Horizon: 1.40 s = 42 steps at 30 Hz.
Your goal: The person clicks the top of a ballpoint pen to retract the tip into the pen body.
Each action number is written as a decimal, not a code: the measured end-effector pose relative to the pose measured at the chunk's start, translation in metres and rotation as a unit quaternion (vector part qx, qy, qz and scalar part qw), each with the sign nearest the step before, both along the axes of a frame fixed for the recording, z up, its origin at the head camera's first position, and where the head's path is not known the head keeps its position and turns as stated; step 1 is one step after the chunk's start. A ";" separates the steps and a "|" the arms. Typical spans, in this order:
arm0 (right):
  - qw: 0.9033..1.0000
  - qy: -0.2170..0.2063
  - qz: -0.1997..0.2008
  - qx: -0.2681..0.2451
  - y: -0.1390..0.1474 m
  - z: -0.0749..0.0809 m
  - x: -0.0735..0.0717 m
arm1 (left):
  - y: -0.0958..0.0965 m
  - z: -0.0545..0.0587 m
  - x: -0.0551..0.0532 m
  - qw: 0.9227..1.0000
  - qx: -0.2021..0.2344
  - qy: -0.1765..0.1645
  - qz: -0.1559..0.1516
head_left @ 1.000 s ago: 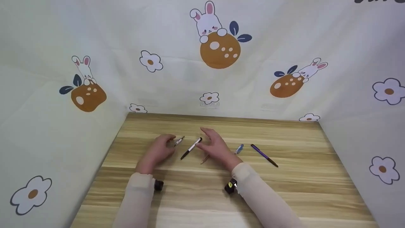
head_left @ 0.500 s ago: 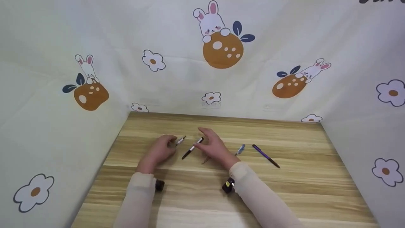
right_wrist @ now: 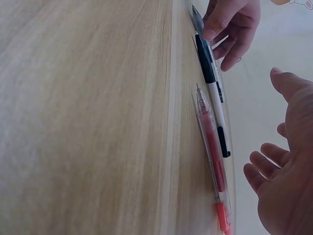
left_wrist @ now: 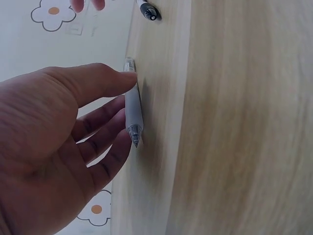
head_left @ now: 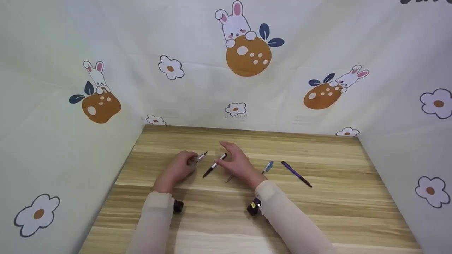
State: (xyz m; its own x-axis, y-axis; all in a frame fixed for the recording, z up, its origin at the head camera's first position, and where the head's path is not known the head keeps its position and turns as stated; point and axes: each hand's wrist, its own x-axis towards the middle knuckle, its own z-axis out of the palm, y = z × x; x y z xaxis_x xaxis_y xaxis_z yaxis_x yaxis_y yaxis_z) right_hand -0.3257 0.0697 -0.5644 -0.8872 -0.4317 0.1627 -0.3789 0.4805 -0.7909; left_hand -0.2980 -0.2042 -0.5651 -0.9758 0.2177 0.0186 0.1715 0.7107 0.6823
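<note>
My left hand (head_left: 178, 167) is at the left of the row of pens, its thumb and fingertips pinching a clear grey gel pen (left_wrist: 132, 105). The pen's metal tip points towards the wrist in the left wrist view, close to the tabletop. My right hand (head_left: 240, 162) hovers with fingers spread and nothing in its grasp. Beneath and beside it lie a white pen with black ends (right_wrist: 215, 93) and a clear pen with a red barrel (right_wrist: 212, 152). In the head view the right hand hides most of the red pen.
Right of the right hand lies a pen with a light blue end (head_left: 269, 165), partly covered by the wrist. Farther right is a purple and black pen (head_left: 296, 174). The wooden tabletop (head_left: 317, 211) meets printed cloth walls (head_left: 197, 95) at the back and sides.
The left thumb and fingers have closed on the grey pen, which has barely moved. The right hand has drifted very slightly left. The head view has shifted a little.
</note>
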 end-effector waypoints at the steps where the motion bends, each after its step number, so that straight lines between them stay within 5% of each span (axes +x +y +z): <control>1: 1.000 -0.001 -0.002 0.001 0.000 0.000 0.000 | 0.000 -0.001 0.000 1.000 -0.003 0.002 0.000; 15: 1.000 -0.009 -0.005 -0.009 0.000 0.000 0.000 | 0.003 -0.004 -0.006 0.999 -0.025 0.025 -0.004; 26: 1.000 0.002 0.000 -0.021 0.002 0.002 -0.001 | 0.007 -0.001 -0.006 0.999 -0.030 0.001 0.021; 42: 0.996 -0.006 -0.010 -0.083 0.014 0.004 -0.006 | 0.028 0.004 -0.005 0.996 0.083 -0.002 0.029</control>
State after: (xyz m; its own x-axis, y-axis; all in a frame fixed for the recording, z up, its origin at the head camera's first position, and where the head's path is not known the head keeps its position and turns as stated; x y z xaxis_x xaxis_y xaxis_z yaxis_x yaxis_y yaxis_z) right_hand -0.3318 0.0835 -0.5602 -0.8977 -0.3824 0.2190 -0.3602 0.3503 -0.8646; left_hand -0.3028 -0.1758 -0.5613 -0.9869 0.1545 0.0457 0.1301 0.5972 0.7915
